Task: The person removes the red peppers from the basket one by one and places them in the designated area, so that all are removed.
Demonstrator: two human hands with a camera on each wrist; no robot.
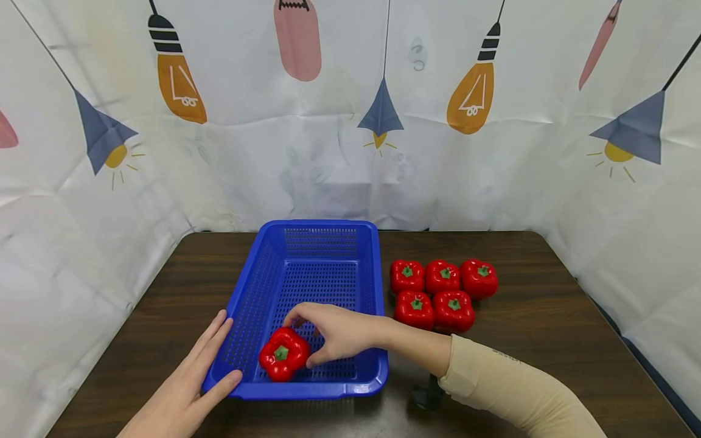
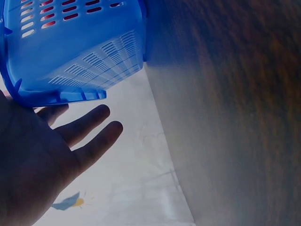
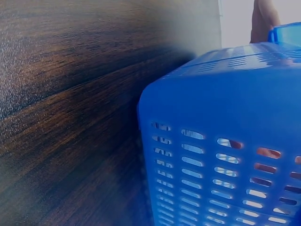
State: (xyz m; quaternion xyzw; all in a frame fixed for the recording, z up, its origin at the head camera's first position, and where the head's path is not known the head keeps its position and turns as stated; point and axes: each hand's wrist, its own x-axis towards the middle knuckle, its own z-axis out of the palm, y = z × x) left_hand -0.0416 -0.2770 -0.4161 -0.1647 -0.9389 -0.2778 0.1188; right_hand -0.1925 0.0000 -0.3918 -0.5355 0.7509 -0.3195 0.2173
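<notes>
A red bell pepper (image 1: 283, 354) with a green stem end sits in the near left corner of a blue plastic basket (image 1: 381, 292). The right hand (image 1: 342, 331) reaches into the basket from the right and pinches this pepper, fingertips at its far side and thumb at its right side. At the basket's near left corner, the left hand (image 1: 188, 383) rests against the rim with fingers straight and spread. In the left wrist view, the left hand's fingers (image 2: 87, 125) extend beneath the basket's rim. The right wrist view shows the perforated basket wall (image 3: 211, 108), not the right hand.
Several red bell peppers (image 1: 442, 277) stand in two rows on the dark wooden table (image 1: 526, 340), right of the basket. A small black object (image 1: 427, 395) lies under the right forearm. White cloth (image 1: 328, 164) printed with lamps surrounds the table.
</notes>
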